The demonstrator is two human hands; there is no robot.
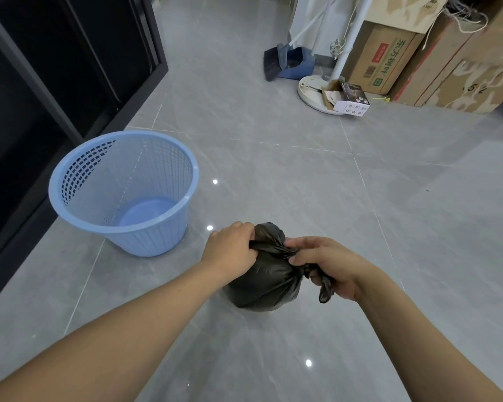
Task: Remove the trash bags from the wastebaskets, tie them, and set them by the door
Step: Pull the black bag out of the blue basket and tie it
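A small black trash bag hangs between my hands above the grey tiled floor, its neck twisted into a knot at the top. My left hand grips one end of the twisted neck on the bag's left side. On the right side, my right hand holds the other end, and a short tail of plastic sticks out below its fingers. A light blue mesh wastebasket stands upright on the floor to the left, with no bag in it.
A black cabinet runs along the left wall beside the wastebasket. At the back right stand cardboard boxes, a white fan base with a small carton on it, and a blue dustpan with broom.
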